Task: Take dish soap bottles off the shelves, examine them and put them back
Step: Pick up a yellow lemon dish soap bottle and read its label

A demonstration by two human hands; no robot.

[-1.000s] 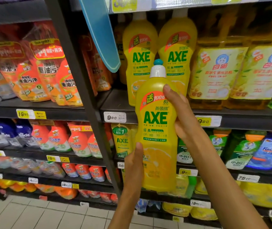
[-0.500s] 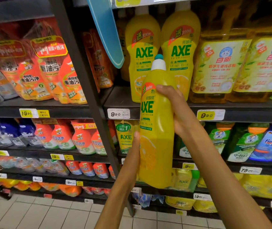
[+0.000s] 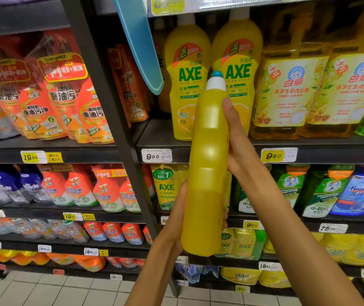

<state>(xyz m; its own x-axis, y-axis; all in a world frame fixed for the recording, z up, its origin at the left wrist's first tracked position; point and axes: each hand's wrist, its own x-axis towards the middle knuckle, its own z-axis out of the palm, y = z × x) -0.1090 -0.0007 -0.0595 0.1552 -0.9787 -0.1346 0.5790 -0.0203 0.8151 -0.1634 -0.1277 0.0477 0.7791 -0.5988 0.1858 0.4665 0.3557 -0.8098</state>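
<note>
A tall yellow dish soap bottle [image 3: 208,168] with a white cap and teal tip is held upright in front of the shelves, its narrow unlabelled side facing me. My right hand [image 3: 235,138] grips its upper half, thumb along the right edge. My left hand [image 3: 180,213] holds the lower part from the left, fingers hidden behind it. Two matching yellow AXE bottles [image 3: 187,80] stand on the shelf [image 3: 309,149] behind.
Large yellow soap jugs [image 3: 291,91] stand right of the AXE bottles. Red-orange refill pouches [image 3: 50,102] fill the left bay past a dark upright post [image 3: 110,120]. A blue sign [image 3: 141,45] hangs from the top shelf. Lower shelves carry spray bottles and green packs; tiled floor below.
The bottle has been turned about its upright axis, so the AXE label that faced me has swung out of sight. Both hands stayed on it and the view has moved closer.
</note>
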